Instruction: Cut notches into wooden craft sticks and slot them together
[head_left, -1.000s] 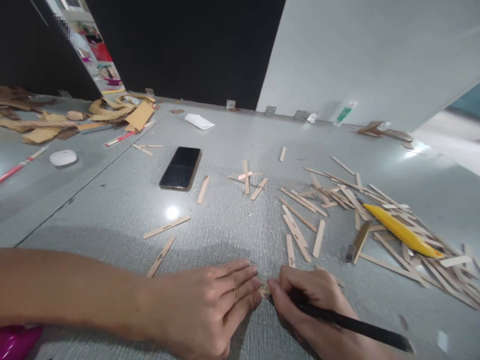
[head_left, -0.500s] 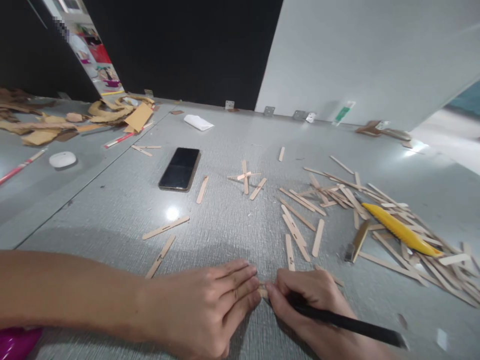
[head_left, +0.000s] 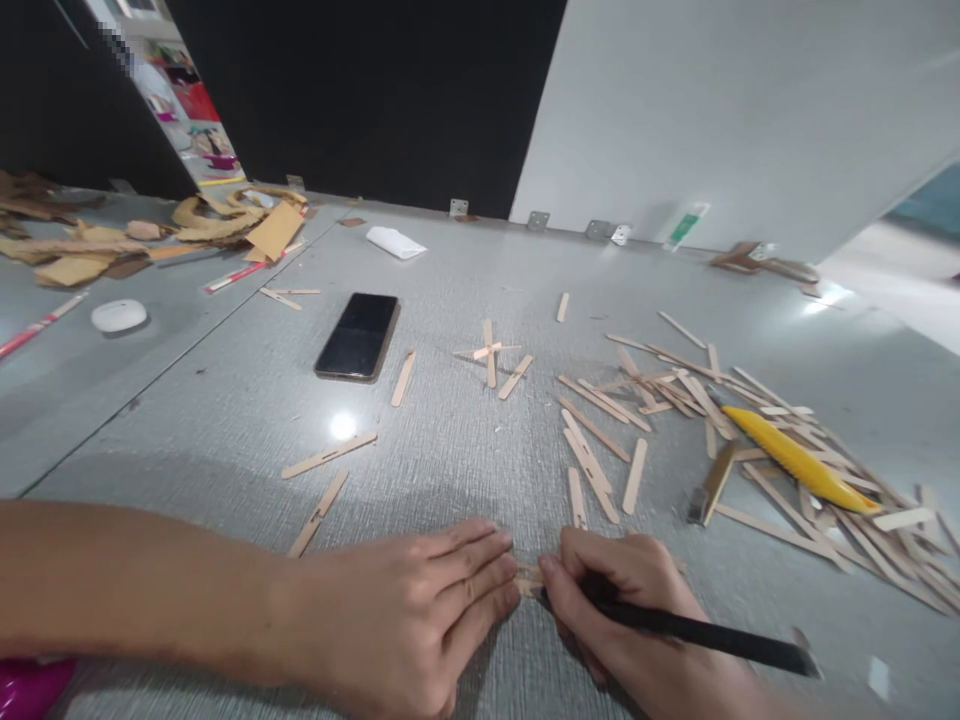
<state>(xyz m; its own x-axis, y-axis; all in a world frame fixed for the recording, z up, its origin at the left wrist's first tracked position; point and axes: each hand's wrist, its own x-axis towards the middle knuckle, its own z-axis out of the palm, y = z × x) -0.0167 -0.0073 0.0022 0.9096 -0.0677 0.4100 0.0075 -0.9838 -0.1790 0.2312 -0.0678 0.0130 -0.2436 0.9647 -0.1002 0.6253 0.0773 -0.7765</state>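
Observation:
My left hand (head_left: 420,605) lies flat, palm down, with its fingers stretched to the right and pressing on a small wooden craft stick (head_left: 529,582). Most of that stick is under the fingers, and only its right part shows. My right hand (head_left: 626,600) is closed around a slim black pen-like tool (head_left: 697,630). The tool's working end meets the stick just beyond my left fingertips, but the tip is hidden by my fingers. Several craft sticks (head_left: 636,476) lie loose just beyond my right hand, some with small slots cut in them.
To the right, a yellow-handled cutter (head_left: 802,458) lies on a heap of sticks, beside a brass-coloured tool (head_left: 716,485). Beyond my left arm lie a phone (head_left: 358,336), slotted sticks (head_left: 330,455) and a white case (head_left: 118,316). Cardboard scraps (head_left: 217,225) lie at back left. Black and white panels stand behind.
My right hand has moved slightly right with the black tool, showing more of the stick between my hands. My left hand stays pressed in the same place.

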